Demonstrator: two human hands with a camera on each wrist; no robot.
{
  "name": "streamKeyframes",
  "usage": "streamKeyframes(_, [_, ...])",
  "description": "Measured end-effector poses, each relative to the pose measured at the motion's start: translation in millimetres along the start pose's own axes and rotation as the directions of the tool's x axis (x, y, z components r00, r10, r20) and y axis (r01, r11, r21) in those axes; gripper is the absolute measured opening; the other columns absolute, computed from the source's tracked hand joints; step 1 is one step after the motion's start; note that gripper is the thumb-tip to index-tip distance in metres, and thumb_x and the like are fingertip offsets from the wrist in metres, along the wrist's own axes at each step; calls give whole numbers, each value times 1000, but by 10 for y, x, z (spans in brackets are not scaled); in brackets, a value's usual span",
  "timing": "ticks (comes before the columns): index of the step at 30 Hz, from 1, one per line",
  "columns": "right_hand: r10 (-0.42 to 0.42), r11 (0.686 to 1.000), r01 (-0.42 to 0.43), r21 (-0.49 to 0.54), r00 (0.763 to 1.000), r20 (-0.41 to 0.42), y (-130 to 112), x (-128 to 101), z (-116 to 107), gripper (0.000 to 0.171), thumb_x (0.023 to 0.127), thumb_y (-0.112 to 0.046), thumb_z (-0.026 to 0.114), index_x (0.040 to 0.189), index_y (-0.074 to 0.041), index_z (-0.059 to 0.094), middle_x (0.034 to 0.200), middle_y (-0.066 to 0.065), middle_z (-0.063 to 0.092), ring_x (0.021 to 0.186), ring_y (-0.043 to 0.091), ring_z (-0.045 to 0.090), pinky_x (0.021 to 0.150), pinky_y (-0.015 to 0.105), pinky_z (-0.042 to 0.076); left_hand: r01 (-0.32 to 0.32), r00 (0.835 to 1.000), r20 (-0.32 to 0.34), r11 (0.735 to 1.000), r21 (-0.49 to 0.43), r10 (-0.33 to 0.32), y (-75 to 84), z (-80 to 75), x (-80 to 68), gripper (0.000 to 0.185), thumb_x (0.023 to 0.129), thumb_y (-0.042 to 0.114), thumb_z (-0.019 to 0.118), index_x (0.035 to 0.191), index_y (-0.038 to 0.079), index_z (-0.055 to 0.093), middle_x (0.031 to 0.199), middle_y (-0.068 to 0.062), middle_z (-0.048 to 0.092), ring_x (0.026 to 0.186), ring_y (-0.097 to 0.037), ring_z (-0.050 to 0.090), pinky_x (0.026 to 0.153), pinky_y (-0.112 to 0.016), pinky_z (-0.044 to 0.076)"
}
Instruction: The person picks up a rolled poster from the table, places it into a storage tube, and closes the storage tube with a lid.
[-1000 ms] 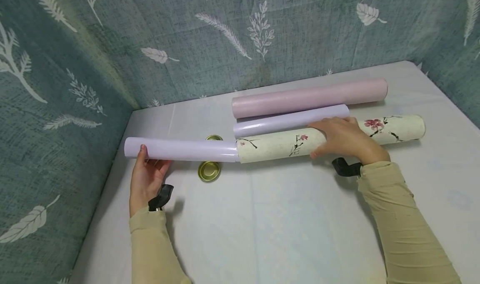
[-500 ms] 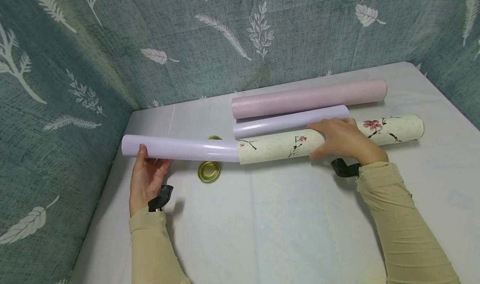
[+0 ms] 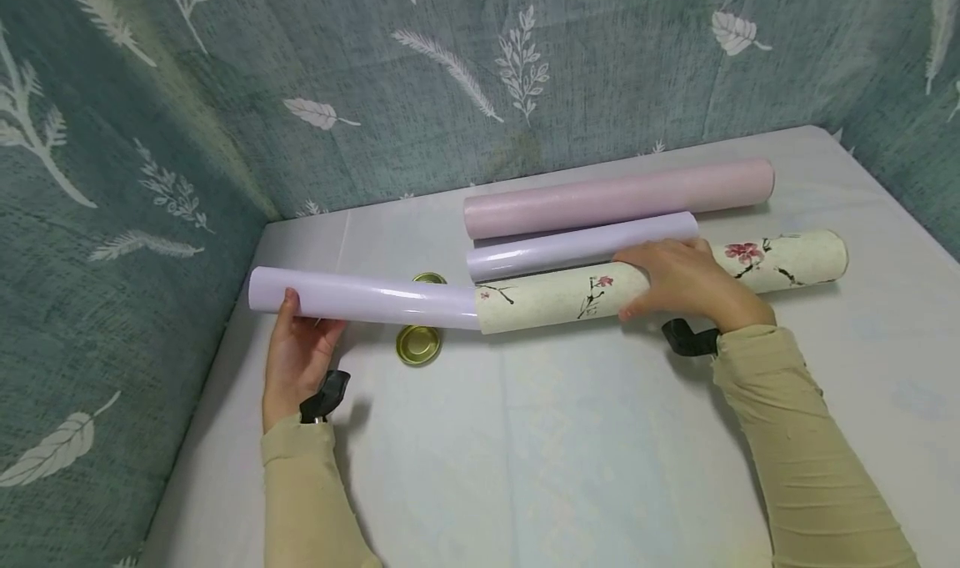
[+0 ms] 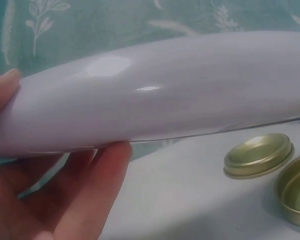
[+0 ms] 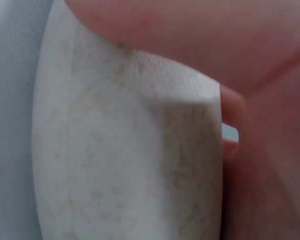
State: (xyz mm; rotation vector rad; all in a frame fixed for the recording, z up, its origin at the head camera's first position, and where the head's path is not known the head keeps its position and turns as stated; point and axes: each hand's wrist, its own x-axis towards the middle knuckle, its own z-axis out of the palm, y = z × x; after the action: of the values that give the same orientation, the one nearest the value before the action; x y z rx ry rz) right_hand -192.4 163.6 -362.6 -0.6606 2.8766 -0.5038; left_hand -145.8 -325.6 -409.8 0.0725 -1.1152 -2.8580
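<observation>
The left hand [image 3: 296, 359] grips the free end of the lilac roll [image 3: 360, 294], thumb on the near face and fingers curled beneath. The roll's other end sits inside the open mouth of the floral tube [image 3: 660, 278]. The right hand [image 3: 686, 280] wraps over the floral tube near its middle, fingers curled round it. The joined pair is held just above the bench [image 3: 570, 443]. 2 brass caps [image 3: 418, 344] lie on the bench below the lilac roll. Behind the floral tube lie a second lilac roll [image 3: 581, 247] and a pink tube [image 3: 618, 195].
</observation>
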Motion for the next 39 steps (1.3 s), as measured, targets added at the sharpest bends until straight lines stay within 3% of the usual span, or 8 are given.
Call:
streamKeyframes(8, [1,1000,0,-16,1000,11,2,-5,26,81,55,-47,79,125,-18,51,124,2,52,114,25,44,79,48,22,11,1000,11,997,70,-11,-27,4,-4,44,93,23,47,131,16,27,116,-9,39,103,-25,49,86,-41,43])
streamKeyframes(23, [6,1000,-6,-16,1000,12,15,5,29,83,54,-53,78,126,-21,50,125,1,51,114,23,43,81,49,21,104,994,6,987,125,-105,-11,-10,-26,39,94,17,45,128,16,27,114,-9,44,98,-25,55,86,-39,43])
streamKeyframes(28, [12,1000,-12,-22,1000,15,30,5,53,84,54,-54,77,126,-22,50,125,1,51,114,23,43,82,49,21,27,998,-54,978,208,-16,-45,9,-21,42,91,13,52,127,19,31,115,-9,44,94,-25,57,81,-39,47])
streamKeyframes(33, [10,1000,-10,-21,1000,15,28,-4,40,83,54,-54,77,126,-22,50,125,1,51,113,24,44,82,49,21,-43,975,-189,935,351,116,-79,41,39,58,80,13,66,125,23,29,116,-8,40,93,-21,55,78,-37,49])
streamKeyframes(39, [6,999,-6,-33,1000,13,29,2,52,84,54,-56,76,126,-23,49,126,1,50,114,24,43,82,48,21,-57,961,-225,915,400,158,-67,39,20,61,79,14,68,126,22,29,116,-8,40,90,-21,57,77,-36,49])
